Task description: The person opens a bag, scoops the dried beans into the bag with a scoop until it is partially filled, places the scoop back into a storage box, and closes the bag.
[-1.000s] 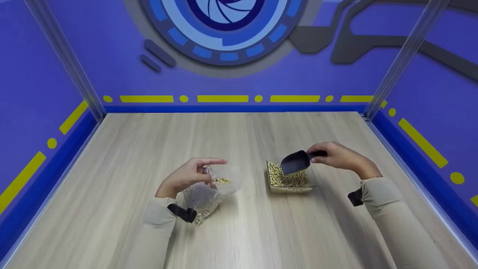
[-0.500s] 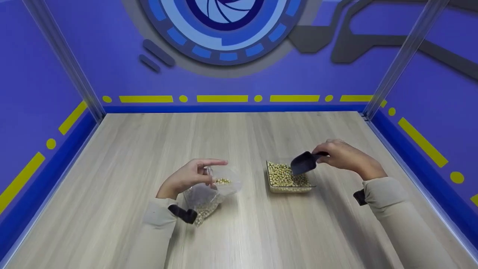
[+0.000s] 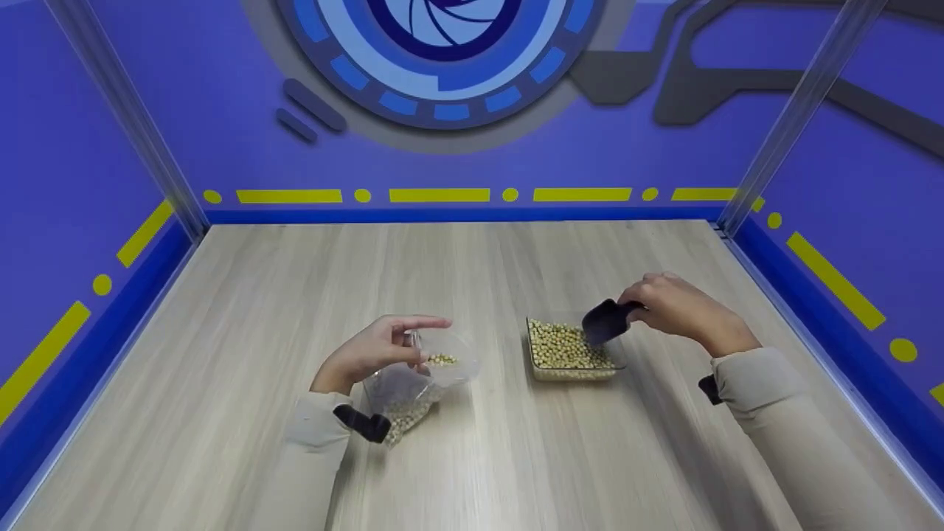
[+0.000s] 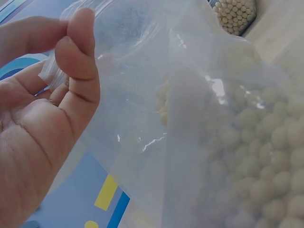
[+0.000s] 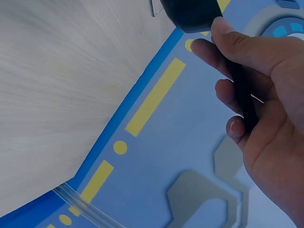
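My left hand [image 3: 372, 346] pinches the top edge of a clear zip bag [image 4: 137, 118], its index finger stretched out over the bag's mouth. Round pale beans [image 4: 266, 175] fill the bag's lower part, and a few show through the mouth. To the right stands a clear rectangular container [image 3: 575, 374] full of yellowish beans [image 3: 564, 346]. My right hand [image 3: 678, 313] grips the handle of a black scoop [image 3: 606, 322], fingers wrapped round it in the right wrist view. The scoop's front end tilts down into the beans at the container's right side.
A wood-grain table [image 3: 472, 273] lies beneath everything. Blue panels [image 3: 472, 162] with yellow marks enclose it at the back and both sides, with metal posts [image 3: 804, 103] at the corners.
My right hand has drawn the black scoop rightward across the container, from the middle of the beans to their right side. The left hand and the bag have hardly moved.
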Action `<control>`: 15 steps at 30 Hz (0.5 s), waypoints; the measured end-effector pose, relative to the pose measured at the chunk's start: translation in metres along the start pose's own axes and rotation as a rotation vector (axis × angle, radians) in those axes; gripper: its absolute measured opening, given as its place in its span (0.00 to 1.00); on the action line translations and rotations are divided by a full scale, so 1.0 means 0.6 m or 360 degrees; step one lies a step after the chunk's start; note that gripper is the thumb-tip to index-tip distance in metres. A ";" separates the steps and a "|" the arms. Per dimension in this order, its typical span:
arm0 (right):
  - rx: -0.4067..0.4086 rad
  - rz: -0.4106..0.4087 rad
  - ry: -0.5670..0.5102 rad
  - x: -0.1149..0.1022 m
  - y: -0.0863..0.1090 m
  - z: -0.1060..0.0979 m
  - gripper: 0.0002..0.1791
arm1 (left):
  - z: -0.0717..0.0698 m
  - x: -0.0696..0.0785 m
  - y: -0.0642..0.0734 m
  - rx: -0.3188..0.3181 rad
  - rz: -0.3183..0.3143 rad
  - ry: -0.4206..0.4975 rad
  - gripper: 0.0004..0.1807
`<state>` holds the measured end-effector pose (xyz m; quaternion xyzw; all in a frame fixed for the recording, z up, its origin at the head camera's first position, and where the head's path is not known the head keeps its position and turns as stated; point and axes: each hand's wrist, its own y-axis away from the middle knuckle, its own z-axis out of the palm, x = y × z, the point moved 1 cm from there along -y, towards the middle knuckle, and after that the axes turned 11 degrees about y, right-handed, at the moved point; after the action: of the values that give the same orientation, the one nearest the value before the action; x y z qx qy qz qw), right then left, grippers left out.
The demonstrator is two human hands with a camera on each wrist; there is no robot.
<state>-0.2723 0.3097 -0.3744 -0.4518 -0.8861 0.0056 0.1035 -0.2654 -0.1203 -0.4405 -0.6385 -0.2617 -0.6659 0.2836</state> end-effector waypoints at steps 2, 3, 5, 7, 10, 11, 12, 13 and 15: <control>0.0034 -0.0018 0.0047 -0.003 -0.001 0.000 0.09 | 0.001 0.000 -0.001 -0.0002 -0.0014 -0.0010 0.32; 0.0041 -0.0020 0.0069 -0.004 -0.002 -0.001 0.09 | 0.001 -0.001 -0.001 0.0001 -0.0017 -0.0018 0.32; 0.0051 -0.0027 0.0109 -0.007 -0.004 -0.001 0.08 | 0.001 -0.002 -0.002 0.0003 -0.0020 -0.0032 0.32; 0.0054 -0.0031 0.0136 -0.009 -0.005 -0.001 0.08 | 0.001 -0.003 -0.002 0.0004 -0.0018 -0.0043 0.32; 0.0059 -0.0030 0.0170 -0.012 -0.006 -0.002 0.08 | 0.001 -0.004 -0.003 0.0005 -0.0013 -0.0061 0.32; 0.0063 -0.0031 0.0180 -0.013 -0.006 -0.002 0.08 | 0.001 -0.004 -0.003 0.0005 -0.0012 -0.0062 0.32; 0.0067 -0.0031 0.0189 -0.014 -0.006 -0.002 0.08 | 0.002 -0.004 -0.003 0.0005 -0.0011 -0.0064 0.32; 0.0069 -0.0029 0.0197 -0.015 -0.006 -0.001 0.08 | 0.002 -0.004 -0.004 0.0001 -0.0010 -0.0063 0.32; 0.0073 -0.0031 0.0213 -0.017 -0.006 -0.001 0.07 | 0.002 -0.004 -0.004 -0.0005 -0.0008 -0.0049 0.32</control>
<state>-0.2693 0.2996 -0.3753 -0.4402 -0.8811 -0.0052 0.1727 -0.2660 -0.1176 -0.4425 -0.6485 -0.2667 -0.6570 0.2770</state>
